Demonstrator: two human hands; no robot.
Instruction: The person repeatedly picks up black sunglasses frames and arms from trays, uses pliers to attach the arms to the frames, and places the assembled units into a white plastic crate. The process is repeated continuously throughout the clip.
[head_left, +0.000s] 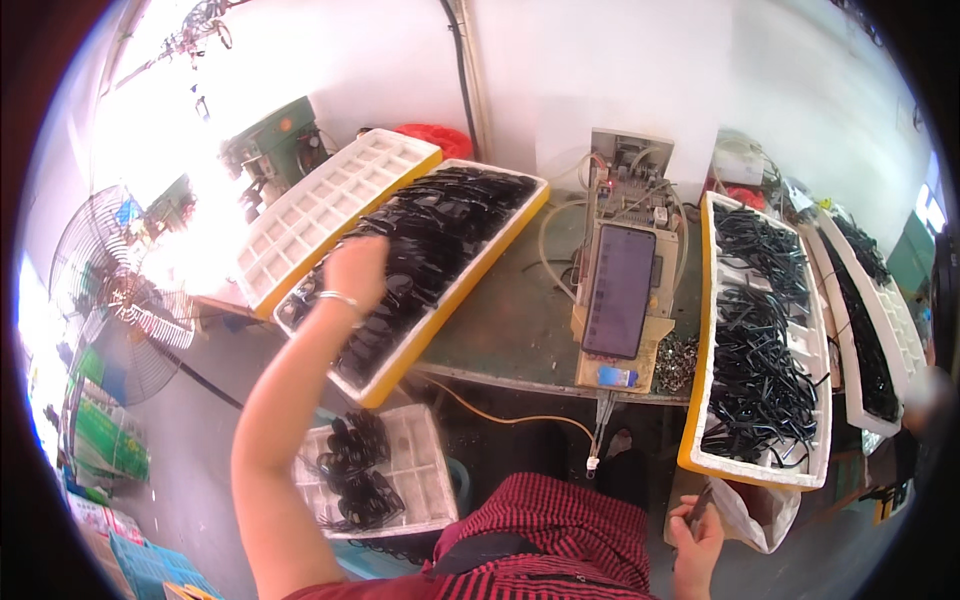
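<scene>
My left hand [358, 268] reaches over a long white foam tray with a yellow side [455, 298], filled with black cable-like pieces [440, 225]. Its fingers curl downward among the pieces, and whatever they grip is hidden. Low on the right, my right hand [697, 535] pinches a slim dark object [700, 503], too small to identify. This hand is beside a white bag [755, 515], below a second foam tray [822, 440] heaped with black cable-like strips [755, 350].
On the green bench [480, 335], a phone [620, 290] leans on a machine with bare circuitry [630, 185]. An empty-celled foam tray [335, 215] lies behind the left tray. Below sits a foam box [420, 470] with coiled black cables [350, 465]. A fan [120, 290] stands left.
</scene>
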